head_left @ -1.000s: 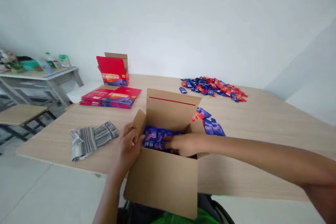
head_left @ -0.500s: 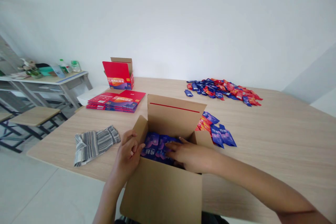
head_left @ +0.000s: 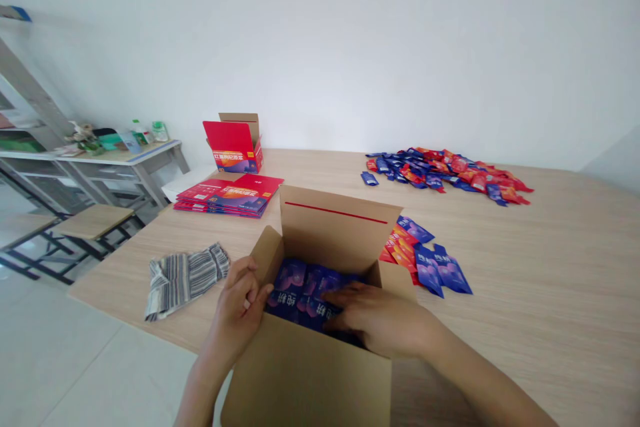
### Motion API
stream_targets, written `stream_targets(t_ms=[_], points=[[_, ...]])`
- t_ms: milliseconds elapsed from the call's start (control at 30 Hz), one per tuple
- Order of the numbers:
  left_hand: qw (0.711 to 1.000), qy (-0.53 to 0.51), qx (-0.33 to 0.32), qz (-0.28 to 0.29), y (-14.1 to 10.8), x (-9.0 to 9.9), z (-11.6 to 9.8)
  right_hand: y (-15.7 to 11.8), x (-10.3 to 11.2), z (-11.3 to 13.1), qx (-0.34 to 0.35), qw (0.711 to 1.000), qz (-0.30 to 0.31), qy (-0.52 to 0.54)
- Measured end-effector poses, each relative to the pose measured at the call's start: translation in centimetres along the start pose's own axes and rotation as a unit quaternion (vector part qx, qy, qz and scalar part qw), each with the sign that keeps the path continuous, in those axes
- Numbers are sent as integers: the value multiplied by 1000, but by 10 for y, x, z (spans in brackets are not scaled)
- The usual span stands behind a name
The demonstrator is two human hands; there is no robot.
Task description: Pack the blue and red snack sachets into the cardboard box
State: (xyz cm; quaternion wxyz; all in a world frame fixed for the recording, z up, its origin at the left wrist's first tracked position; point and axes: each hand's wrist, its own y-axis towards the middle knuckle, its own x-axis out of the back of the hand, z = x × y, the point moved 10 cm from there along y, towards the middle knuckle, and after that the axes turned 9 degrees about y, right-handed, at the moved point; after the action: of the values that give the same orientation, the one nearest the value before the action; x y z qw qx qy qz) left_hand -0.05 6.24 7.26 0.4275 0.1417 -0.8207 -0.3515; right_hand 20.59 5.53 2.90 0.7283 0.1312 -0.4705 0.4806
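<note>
An open cardboard box (head_left: 310, 377) stands in front of me at the table's near edge, flaps spread and the back flap upright with a red strip. Purple pouches (head_left: 291, 277) lie flat inside it. My left hand (head_left: 239, 310) grips the box's left front corner, thumb over the inner edge. Inside the right half of the box, my right hand (head_left: 375, 315) rests with outstretched fingers on the pouches; its fingertips are partly hidden. Just behind the box's right flap lie several loose purple pouches (head_left: 443, 270) and red pouches (head_left: 400, 247).
A heap of red and blue pouches (head_left: 445, 173) lies near the wall. Flattened red boxes (head_left: 235, 197) are stacked at back left, before an open red box (head_left: 234, 147). A striped cloth (head_left: 187, 277) lies left on the table (head_left: 540, 280). Stools (head_left: 100, 221) stand beyond.
The camera view has shifted slightly. My right hand has moved a little toward the right side and front of the box, uncovering more pouches. My left hand keeps its hold.
</note>
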Motion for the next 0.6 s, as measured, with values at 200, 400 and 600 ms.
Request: stream_targets(t_ms=[200,400,600], points=[[1000,1,-2,-3,-1,1,3,2,-4,-7,-24,1000,2,8],[1000,0,14,6,-2,-2,11,1,3,-2,-10,999,-38,-3],[1000,8,19,-2,0,-1,15,2,2,2,2,999,-22,-48]])
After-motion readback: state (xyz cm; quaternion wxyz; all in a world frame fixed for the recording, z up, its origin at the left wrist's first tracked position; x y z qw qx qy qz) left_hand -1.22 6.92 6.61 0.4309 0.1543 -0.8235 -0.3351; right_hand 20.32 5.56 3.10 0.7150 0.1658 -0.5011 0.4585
